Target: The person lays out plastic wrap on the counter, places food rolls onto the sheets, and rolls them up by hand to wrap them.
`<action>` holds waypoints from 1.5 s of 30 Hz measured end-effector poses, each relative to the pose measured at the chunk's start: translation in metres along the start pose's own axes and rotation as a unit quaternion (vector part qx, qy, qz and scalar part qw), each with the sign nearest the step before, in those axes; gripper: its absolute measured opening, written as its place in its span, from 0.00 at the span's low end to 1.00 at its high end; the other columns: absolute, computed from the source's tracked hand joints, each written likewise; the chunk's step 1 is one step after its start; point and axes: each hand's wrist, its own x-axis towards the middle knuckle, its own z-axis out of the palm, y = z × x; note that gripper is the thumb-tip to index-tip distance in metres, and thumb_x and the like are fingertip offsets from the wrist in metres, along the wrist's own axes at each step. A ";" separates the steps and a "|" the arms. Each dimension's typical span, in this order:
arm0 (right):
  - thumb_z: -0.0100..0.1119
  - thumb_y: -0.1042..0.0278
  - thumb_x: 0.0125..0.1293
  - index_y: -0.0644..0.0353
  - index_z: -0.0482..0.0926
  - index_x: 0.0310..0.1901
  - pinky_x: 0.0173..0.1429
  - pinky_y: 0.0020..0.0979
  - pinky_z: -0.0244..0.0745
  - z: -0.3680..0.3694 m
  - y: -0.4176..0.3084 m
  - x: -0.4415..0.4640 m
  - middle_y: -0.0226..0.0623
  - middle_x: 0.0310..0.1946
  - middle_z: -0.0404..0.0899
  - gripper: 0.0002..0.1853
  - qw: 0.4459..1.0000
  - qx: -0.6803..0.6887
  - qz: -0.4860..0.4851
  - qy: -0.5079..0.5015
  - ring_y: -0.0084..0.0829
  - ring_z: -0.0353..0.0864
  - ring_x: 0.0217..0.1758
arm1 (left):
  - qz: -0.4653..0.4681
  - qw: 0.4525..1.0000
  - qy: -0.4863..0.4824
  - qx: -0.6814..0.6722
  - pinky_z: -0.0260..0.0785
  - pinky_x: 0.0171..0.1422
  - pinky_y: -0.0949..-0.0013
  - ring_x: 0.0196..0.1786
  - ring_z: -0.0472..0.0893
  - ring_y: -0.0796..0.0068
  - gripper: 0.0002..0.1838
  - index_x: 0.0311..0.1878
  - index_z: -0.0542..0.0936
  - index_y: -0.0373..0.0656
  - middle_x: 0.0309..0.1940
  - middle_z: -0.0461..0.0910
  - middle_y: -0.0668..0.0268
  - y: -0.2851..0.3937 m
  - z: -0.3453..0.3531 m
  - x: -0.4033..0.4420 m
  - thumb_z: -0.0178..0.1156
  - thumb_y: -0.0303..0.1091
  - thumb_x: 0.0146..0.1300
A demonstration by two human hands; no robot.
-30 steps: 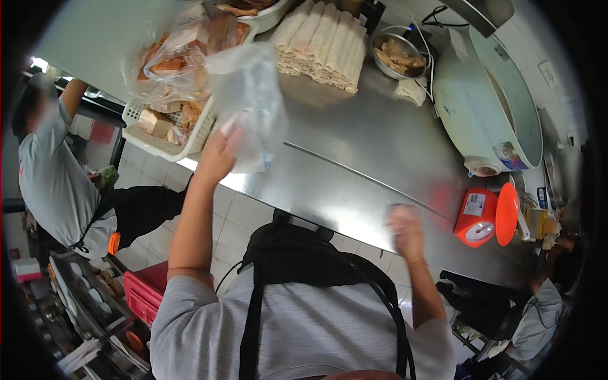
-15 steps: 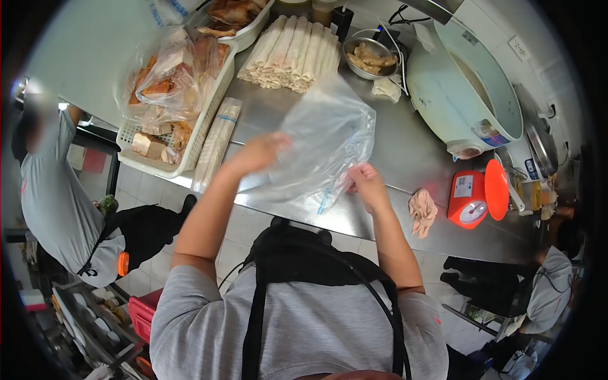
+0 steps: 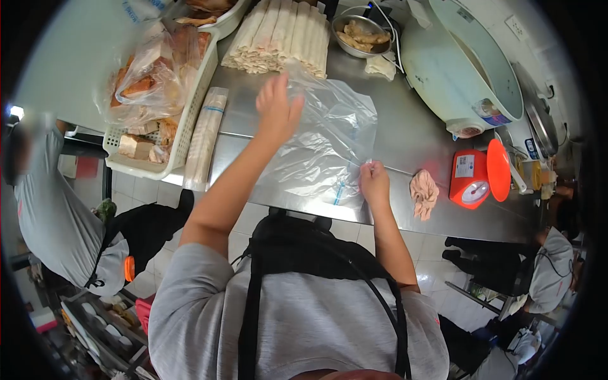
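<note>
A clear plastic bag (image 3: pixel 323 139) with small blue print lies spread over the steel table in front of me. My right hand (image 3: pixel 375 180) is closed on the bag's right edge, near the table's front. With fingers stretched and apart, my left hand (image 3: pixel 278 107) is over the bag's far left part, just short of a stack of long pale rolls (image 3: pixel 278 38). Whether its palm touches the film I cannot tell. To its left lies a clear-wrapped pack of long pale sticks (image 3: pixel 207 139), beside a cream basket.
Bagged brown and pale blocks fill the cream basket (image 3: pixel 180 149) at left. A metal bowl of food (image 3: pixel 361 38), a big pale green drum (image 3: pixel 443 69), a crumpled pink cloth (image 3: pixel 424 194) and a red scale (image 3: pixel 470 178) stand right. Co-workers (image 3: pixel 57 209) are on both sides.
The bag has gone from held up and bunched to spread flat on the table. My left hand has moved forward and its fingers have opened out; my right hand keeps the edge.
</note>
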 end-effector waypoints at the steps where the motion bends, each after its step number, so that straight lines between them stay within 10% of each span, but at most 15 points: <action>1: 0.51 0.66 0.61 0.64 0.70 0.37 0.19 0.30 0.67 0.002 0.006 0.001 0.38 0.16 0.74 0.09 0.999 -0.045 -0.008 0.011 0.28 0.73 0.15 | 0.061 0.994 -0.066 0.070 0.47 0.64 0.45 0.63 0.57 0.47 0.30 0.61 0.63 0.43 0.60 0.59 0.51 -0.009 -0.006 -0.027 0.55 0.41 0.55; 5: 0.50 0.61 0.60 0.56 0.72 0.42 0.36 0.41 0.72 -0.006 -0.018 -0.011 0.48 0.27 0.79 0.12 0.979 -0.201 -0.016 0.039 0.49 0.78 0.32 | 0.119 0.945 -0.231 0.200 0.42 0.65 0.39 0.66 0.53 0.45 0.31 0.63 0.62 0.52 0.63 0.56 0.53 -0.022 -0.026 -0.110 0.55 0.42 0.54; 13: 0.54 0.62 0.58 0.58 0.73 0.43 0.36 0.39 0.72 -0.009 0.005 -0.013 0.48 0.28 0.79 0.13 0.989 -0.138 -0.047 0.018 0.46 0.79 0.32 | 0.060 0.932 -0.279 0.222 0.44 0.62 0.38 0.65 0.52 0.44 0.34 0.64 0.60 0.50 0.65 0.53 0.51 -0.009 -0.045 -0.143 0.56 0.44 0.53; 19: 0.55 0.62 0.56 0.59 0.74 0.41 0.35 0.35 0.72 -0.012 -0.006 -0.006 0.46 0.26 0.78 0.13 0.994 -0.103 -0.038 0.013 0.42 0.79 0.30 | -0.038 0.990 -0.105 0.082 0.53 0.61 0.50 0.57 0.62 0.49 0.35 0.61 0.63 0.44 0.57 0.61 0.47 -0.030 -0.022 -0.082 0.62 0.40 0.48; 21: 0.56 0.63 0.56 0.60 0.74 0.38 0.34 0.34 0.71 -0.015 -0.006 -0.006 0.46 0.26 0.78 0.11 0.992 -0.092 -0.084 0.002 0.42 0.78 0.29 | 0.103 0.992 -0.073 0.009 0.52 0.62 0.50 0.59 0.60 0.48 0.35 0.61 0.64 0.48 0.57 0.62 0.48 -0.019 -0.006 -0.035 0.63 0.36 0.46; 26: 0.57 0.75 0.52 0.62 0.75 0.34 0.33 0.33 0.70 -0.039 -0.065 -0.005 0.46 0.24 0.75 0.06 0.917 -0.136 -0.367 -0.075 0.44 0.75 0.26 | 0.428 0.850 -0.300 -0.069 0.36 0.67 0.37 0.69 0.44 0.43 0.49 0.65 0.57 0.53 0.62 0.58 0.51 0.068 0.035 0.008 0.68 0.44 0.34; 29: 0.57 0.76 0.51 0.61 0.74 0.40 0.35 0.32 0.70 -0.073 -0.077 0.003 0.46 0.35 0.75 0.12 0.909 -0.157 -0.386 0.010 0.40 0.76 0.37 | 0.344 0.799 -0.494 -0.011 0.60 0.56 0.53 0.43 0.77 0.56 0.19 0.40 0.75 0.47 0.29 0.79 0.57 0.108 0.057 0.011 0.62 0.43 0.44; 32: 0.58 0.74 0.52 0.57 0.64 0.55 0.48 0.31 0.68 -0.088 -0.031 -0.008 0.45 0.53 0.65 0.26 0.945 0.135 -0.260 0.147 0.38 0.70 0.51 | 0.255 0.926 -0.278 -0.003 0.63 0.45 0.58 0.26 0.77 0.57 0.08 0.27 0.73 0.46 0.19 0.77 0.62 0.125 0.037 0.037 0.59 0.37 0.48; 36: 0.59 0.72 0.52 0.57 0.45 0.65 0.54 0.32 0.67 -0.045 -0.012 -0.024 0.49 0.63 0.51 0.42 0.950 0.310 0.006 0.018 0.37 0.64 0.57 | 0.179 0.970 -0.002 -0.163 0.64 0.38 0.56 0.26 0.76 0.57 0.06 0.27 0.73 0.45 0.18 0.74 0.60 0.142 0.001 0.064 0.57 0.36 0.50; 37: 0.58 0.72 0.53 0.58 0.43 0.66 0.54 0.31 0.67 -0.030 -0.009 -0.026 0.49 0.63 0.49 0.42 0.948 0.291 -0.118 -0.047 0.37 0.65 0.57 | 0.163 0.963 0.051 -0.210 0.63 0.37 0.56 0.26 0.76 0.57 0.07 0.27 0.73 0.45 0.18 0.73 0.60 0.144 -0.007 0.064 0.57 0.36 0.51; 38: 0.57 0.72 0.54 0.59 0.42 0.67 0.54 0.30 0.67 -0.017 -0.011 -0.025 0.49 0.63 0.48 0.42 0.927 0.267 -0.239 -0.112 0.36 0.65 0.56 | 0.135 0.963 0.048 -0.228 0.63 0.38 0.56 0.26 0.76 0.57 0.07 0.27 0.73 0.44 0.18 0.74 0.60 0.143 -0.014 0.062 0.57 0.37 0.52; 41: 0.55 0.69 0.58 0.60 0.54 0.61 0.54 0.28 0.64 0.013 -0.058 -0.009 0.39 0.49 0.68 0.31 0.960 0.256 -0.108 -0.014 0.29 0.69 0.50 | 0.081 0.957 0.017 -0.277 0.64 0.41 0.59 0.27 0.76 0.58 0.08 0.31 0.75 0.44 0.21 0.75 0.60 0.129 -0.044 0.044 0.58 0.38 0.53; 45: 0.55 0.73 0.57 0.63 0.65 0.52 0.49 0.26 0.67 0.026 -0.082 -0.002 0.34 0.42 0.72 0.20 0.951 0.225 -0.156 -0.143 0.25 0.72 0.44 | 0.106 0.968 -0.085 -0.212 0.64 0.45 0.63 0.36 0.77 0.63 0.10 0.36 0.77 0.43 0.29 0.78 0.63 0.061 -0.112 -0.010 0.60 0.38 0.53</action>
